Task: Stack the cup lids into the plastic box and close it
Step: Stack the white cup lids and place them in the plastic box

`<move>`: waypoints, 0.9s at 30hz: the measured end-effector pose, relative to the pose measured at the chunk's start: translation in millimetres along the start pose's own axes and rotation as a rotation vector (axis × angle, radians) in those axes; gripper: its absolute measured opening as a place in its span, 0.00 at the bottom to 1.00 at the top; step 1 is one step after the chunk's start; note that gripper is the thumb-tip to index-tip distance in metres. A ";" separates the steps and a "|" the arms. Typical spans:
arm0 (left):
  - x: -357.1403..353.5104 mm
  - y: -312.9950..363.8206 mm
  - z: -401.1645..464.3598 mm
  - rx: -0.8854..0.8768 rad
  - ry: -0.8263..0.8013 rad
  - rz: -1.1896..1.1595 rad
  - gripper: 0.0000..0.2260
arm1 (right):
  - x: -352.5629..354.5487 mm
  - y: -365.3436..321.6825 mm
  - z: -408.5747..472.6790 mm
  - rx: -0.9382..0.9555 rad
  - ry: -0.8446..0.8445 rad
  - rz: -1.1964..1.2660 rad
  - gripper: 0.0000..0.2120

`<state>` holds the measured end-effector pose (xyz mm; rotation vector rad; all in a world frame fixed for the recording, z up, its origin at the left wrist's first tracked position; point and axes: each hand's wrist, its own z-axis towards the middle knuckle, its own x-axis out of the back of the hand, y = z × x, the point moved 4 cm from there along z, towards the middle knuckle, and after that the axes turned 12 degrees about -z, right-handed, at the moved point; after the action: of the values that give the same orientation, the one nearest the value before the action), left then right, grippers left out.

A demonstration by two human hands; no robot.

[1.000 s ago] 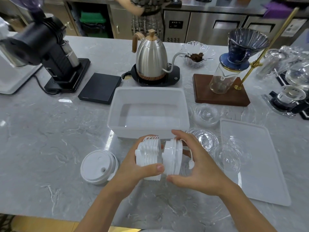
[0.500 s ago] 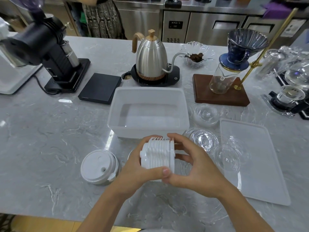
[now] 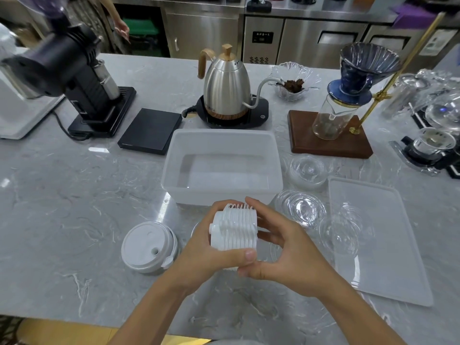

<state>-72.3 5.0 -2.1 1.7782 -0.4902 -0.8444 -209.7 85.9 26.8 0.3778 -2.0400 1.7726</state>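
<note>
Both hands held one stack of white lids just in front of the open box.

The left hand [image 3: 206, 247] and right hand [image 3: 281, 250] each curled round the stack [image 3: 234, 227], its long axis running left to right. The box [image 3: 275, 155] lay directly beyond, apparently empty, so the likely move was forward. Its cover [image 3: 388, 255] lay to the right on the table [image 3: 62, 207], nearer the right hand.
</note>
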 end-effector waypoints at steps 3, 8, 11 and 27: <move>-0.3 0.5 -0.3 -0.011 0.015 -0.023 0.35 | -3.0 0.3 1.1 -0.011 -0.014 0.032 0.51; -3.6 3.5 -3.6 -0.016 0.062 -0.062 0.35 | -11.1 -4.0 0.4 -0.006 -0.035 0.146 0.45; -8.8 5.6 -6.2 -0.024 0.110 -0.080 0.37 | -23.7 -6.7 -0.4 -0.015 -0.057 0.180 0.32; 32.1 17.6 -40.5 -0.003 0.257 -0.182 0.18 | -53.7 -16.9 24.2 -0.034 -0.075 0.590 0.27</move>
<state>-19.6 2.9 12.2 1.9161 -0.1617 -0.7250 -157.8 56.1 13.6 -0.2001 -2.4000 2.0603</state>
